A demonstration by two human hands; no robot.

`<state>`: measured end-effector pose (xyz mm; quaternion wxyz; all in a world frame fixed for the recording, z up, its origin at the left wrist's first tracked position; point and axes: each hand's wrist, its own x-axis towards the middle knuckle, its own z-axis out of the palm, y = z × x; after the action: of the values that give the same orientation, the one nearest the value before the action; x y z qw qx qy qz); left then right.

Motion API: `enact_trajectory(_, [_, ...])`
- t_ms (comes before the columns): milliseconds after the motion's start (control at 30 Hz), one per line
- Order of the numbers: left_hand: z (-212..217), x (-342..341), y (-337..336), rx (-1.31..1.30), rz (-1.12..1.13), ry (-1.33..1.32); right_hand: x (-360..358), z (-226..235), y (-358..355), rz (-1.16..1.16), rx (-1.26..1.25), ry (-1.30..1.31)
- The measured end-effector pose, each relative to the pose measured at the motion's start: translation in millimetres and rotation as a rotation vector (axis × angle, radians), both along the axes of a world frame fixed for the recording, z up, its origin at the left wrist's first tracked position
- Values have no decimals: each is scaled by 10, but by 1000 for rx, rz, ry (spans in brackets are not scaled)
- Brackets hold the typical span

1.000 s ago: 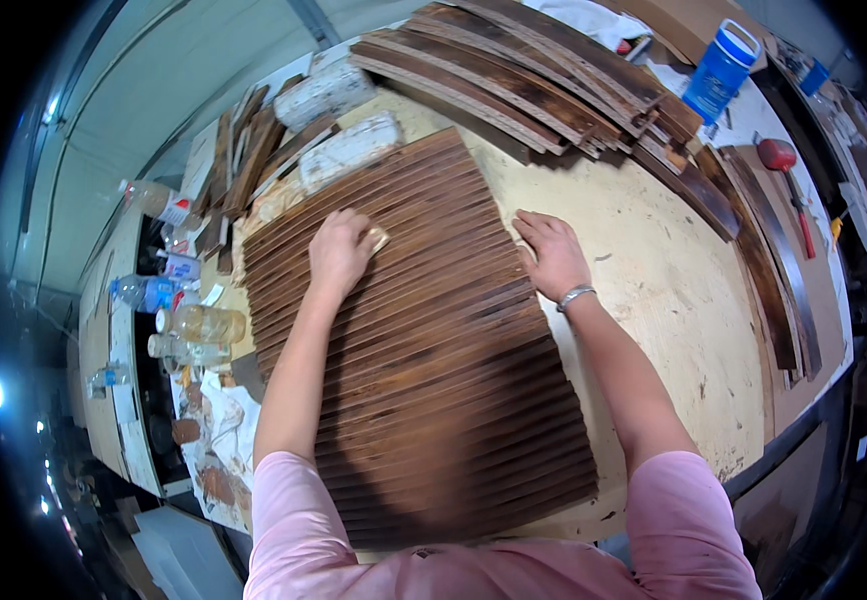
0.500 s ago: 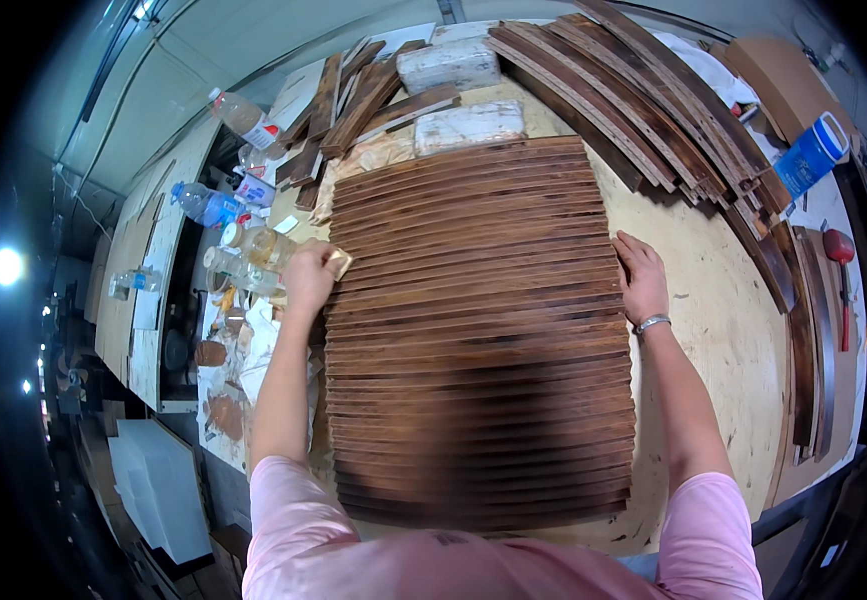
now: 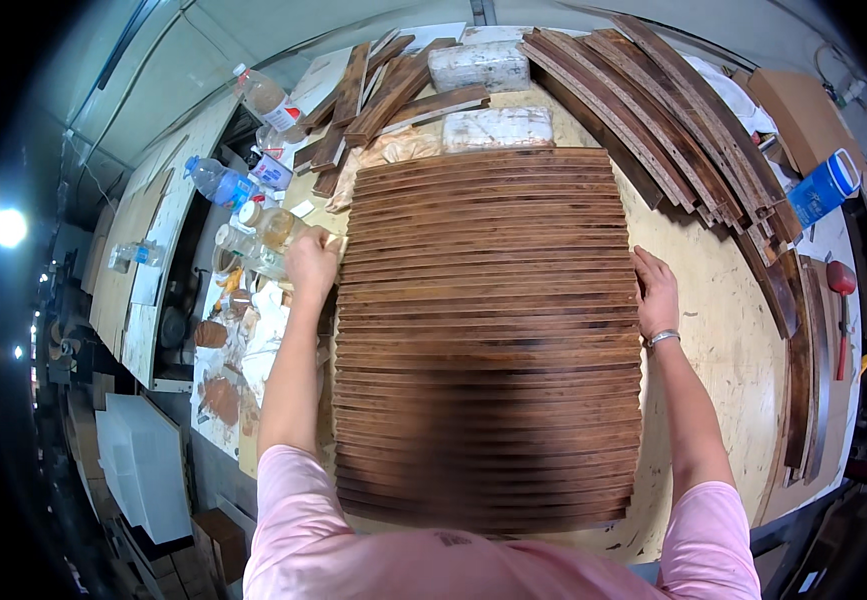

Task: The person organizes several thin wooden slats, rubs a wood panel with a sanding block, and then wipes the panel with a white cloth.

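A large panel of dark brown wooden strips [image 3: 483, 290], laid side by side in rows, lies on the pale workbench [image 3: 718, 320]. At its left edge, toward the far end, my left hand [image 3: 311, 262] is closed. A thin pale edge of a small pad [image 3: 341, 244] shows past its fingers; the rest is hidden, and I cannot tell its material. Opposite, my right hand [image 3: 657, 293] lies against the panel's right edge, its fingers stretched out and nothing held. A bracelet circles that wrist.
Left of the panel stand jars with cloudy liquid [image 3: 278, 228] and a blue-capped bottle [image 3: 218, 182]. Loose wooden strips [image 3: 398, 92] and two wrapped white blocks [image 3: 498, 130] lie behind it. Long strips [image 3: 653, 110], a blue container [image 3: 821, 190] and a red-headed tool [image 3: 840, 280] are at right.
The view has shifted slightly. My left hand has moved a little outward from the panel's left edge, and its pad shows less. My right hand stays at the right edge.
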<state>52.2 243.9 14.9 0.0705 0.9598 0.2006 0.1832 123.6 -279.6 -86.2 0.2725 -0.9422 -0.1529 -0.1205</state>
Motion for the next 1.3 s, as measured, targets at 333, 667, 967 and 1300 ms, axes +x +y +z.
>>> enact_trajectory(333, [-24, 23, -72, -11, -19, -34, 5, 11, 1, -1, 18, -2])
enact_trajectory(667, [195, -1307, 237, -483, 126, -230, 24, -70, -41, 30, 62, 26])
enact_trajectory(967, [-207, -3645, 773, -738, 466, -472, -912, 504, -241, 145, 149, 64])
enact_trajectory(1300, [-497, -3873, 1624, -277, 721, -166, -3835, 995, 437, 270, -233, 237])
